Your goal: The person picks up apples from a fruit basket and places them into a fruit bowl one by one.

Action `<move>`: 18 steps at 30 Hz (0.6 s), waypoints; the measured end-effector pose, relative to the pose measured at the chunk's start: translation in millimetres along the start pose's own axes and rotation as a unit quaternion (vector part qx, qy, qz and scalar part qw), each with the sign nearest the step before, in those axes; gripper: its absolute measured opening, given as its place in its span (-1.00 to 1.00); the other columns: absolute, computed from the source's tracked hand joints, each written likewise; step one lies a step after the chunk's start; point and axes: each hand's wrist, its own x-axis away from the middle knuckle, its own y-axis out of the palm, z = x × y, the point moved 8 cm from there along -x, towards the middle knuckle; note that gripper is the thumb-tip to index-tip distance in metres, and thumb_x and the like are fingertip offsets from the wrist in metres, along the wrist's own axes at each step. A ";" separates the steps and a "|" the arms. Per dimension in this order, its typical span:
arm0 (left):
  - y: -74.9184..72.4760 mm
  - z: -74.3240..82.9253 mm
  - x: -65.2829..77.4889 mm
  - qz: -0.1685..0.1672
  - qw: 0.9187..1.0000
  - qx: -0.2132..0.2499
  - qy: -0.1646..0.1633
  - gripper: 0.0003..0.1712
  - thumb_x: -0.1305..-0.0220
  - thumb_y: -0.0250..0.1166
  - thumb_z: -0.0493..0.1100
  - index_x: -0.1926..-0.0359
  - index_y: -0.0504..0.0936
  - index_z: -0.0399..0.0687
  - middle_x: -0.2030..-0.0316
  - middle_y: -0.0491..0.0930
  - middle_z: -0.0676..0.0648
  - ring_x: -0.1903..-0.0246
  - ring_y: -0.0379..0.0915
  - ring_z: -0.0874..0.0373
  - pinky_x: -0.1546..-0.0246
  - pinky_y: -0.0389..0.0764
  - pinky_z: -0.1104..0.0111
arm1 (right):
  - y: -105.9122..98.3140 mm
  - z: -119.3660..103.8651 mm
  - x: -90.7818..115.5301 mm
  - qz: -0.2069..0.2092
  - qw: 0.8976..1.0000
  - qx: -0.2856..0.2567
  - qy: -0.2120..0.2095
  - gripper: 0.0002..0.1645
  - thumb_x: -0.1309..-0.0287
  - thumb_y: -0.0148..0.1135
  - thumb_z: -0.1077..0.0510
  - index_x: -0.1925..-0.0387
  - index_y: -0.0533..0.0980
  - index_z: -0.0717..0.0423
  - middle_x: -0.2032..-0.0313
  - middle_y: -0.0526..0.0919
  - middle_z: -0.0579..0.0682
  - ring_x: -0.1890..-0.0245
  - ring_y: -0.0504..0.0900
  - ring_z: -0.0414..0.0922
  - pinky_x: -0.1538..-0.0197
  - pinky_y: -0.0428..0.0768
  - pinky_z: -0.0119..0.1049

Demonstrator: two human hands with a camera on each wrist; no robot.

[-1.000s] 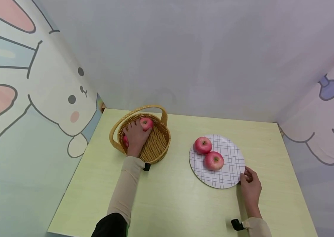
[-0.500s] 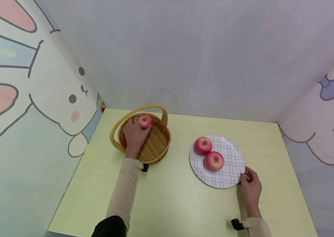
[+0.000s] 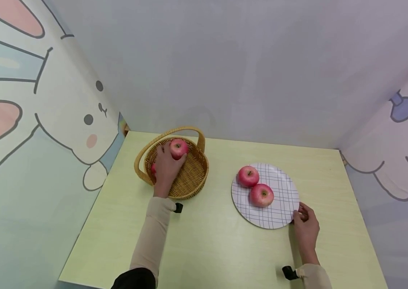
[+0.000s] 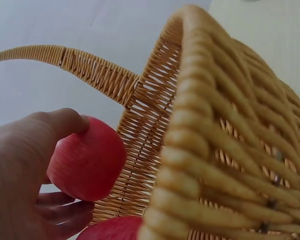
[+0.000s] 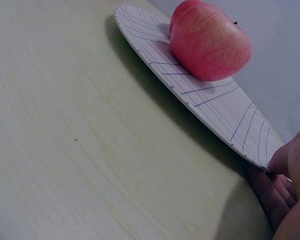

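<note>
My left hand (image 3: pixel 167 166) reaches into the wicker basket (image 3: pixel 193 176) and grips a red apple (image 4: pixel 90 160) between thumb and fingers. Beneath it in the left wrist view, part of another apple (image 4: pixel 112 229) shows inside the basket; in the head view the hand mostly hides that one. My right hand (image 3: pixel 306 226) pinches the near right rim of a round white plate (image 3: pixel 280 180) with a grid pattern, thumb on top and fingers below. Two red apples sit on that plate, one farther back (image 3: pixel 248 176) and one nearer (image 3: pixel 262 195), touching or almost so.
The basket's arched handle (image 3: pixel 186 129) rises over its far side. Both basket and plate stand on a pale yellow table (image 3: pixel 218 249), with a stretch of tabletop between them. A grey wall (image 3: pixel 225 72) borders the back, and walls with cartoon drawings flank both sides.
My left hand has closed around the far apple in the basket and lifted it slightly; earlier the fingers were spread beside it. My right hand and the plate stay put.
</note>
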 end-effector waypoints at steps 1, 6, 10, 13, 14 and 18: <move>-0.3 1.3 1.4 0.001 1.000 0.005 0.003 -0.05 -0.24 0.42 0.27 -0.49 0.29 -0.03 -0.26 0.31 -0.30 -0.13 0.51 -0.27 -0.14 0.61 -0.15 | 0.1 0.1 -0.3 -0.001 1.000 0.000 0.000 -0.42 -0.52 0.09 0.07 -0.47 0.39 0.11 -0.20 0.56 0.15 0.18 0.45 -0.33 0.33 0.47 -0.69; -2.8 8.6 9.2 0.005 1.000 0.026 0.013 -0.07 -0.24 0.45 0.21 -0.46 0.31 -0.11 -0.30 0.30 -0.33 -0.21 0.47 -0.28 -0.22 0.57 -0.15 | 0.5 0.5 -1.1 -0.002 1.000 0.001 -0.001 -0.42 -0.52 0.10 0.07 -0.47 0.39 0.11 -0.20 0.56 0.15 0.18 0.45 -0.32 0.34 0.47 -0.69; -2.0 14.5 14.2 -0.001 0.999 0.024 0.025 -0.09 -0.26 0.45 0.18 -0.45 0.33 -0.17 -0.31 0.42 -0.32 -0.27 0.45 -0.27 -0.30 0.52 -0.13 | 0.1 0.6 -0.1 0.001 1.000 0.000 -0.001 -0.43 -0.51 0.10 0.08 -0.46 0.40 0.10 -0.19 0.57 0.13 0.19 0.45 -0.33 0.34 0.47 -0.69; 0.3 17.4 18.3 -0.009 0.999 0.033 0.031 -0.08 -0.25 0.46 0.15 -0.45 0.33 -0.20 -0.29 0.47 -0.31 -0.28 0.44 -0.23 -0.31 0.52 -0.11 | -0.4 0.5 0.7 0.003 1.000 -0.002 -0.003 -0.44 -0.51 0.10 0.09 -0.45 0.41 0.09 -0.17 0.58 0.11 0.20 0.45 -0.36 0.33 0.47 -0.69; 1.1 18.5 19.8 -0.009 0.999 0.036 0.034 -0.09 -0.24 0.47 0.14 -0.44 0.34 -0.21 -0.27 0.48 -0.30 -0.27 0.45 -0.23 -0.30 0.52 -0.10 | -0.6 0.6 1.2 0.005 1.000 -0.002 -0.004 -0.45 -0.50 0.10 0.10 -0.44 0.42 0.09 -0.17 0.58 0.10 0.20 0.45 -0.37 0.33 0.47 -0.69; 2.8 23.7 26.9 -0.013 0.998 0.038 0.046 -0.10 -0.22 0.50 0.09 -0.42 0.33 -0.21 -0.24 0.46 -0.30 -0.25 0.43 -0.21 -0.29 0.53 -0.10 | -0.3 1.0 1.1 0.006 1.000 -0.003 -0.006 -0.45 -0.51 0.10 0.09 -0.44 0.42 0.09 -0.17 0.58 0.11 0.20 0.45 -0.37 0.33 0.47 -0.70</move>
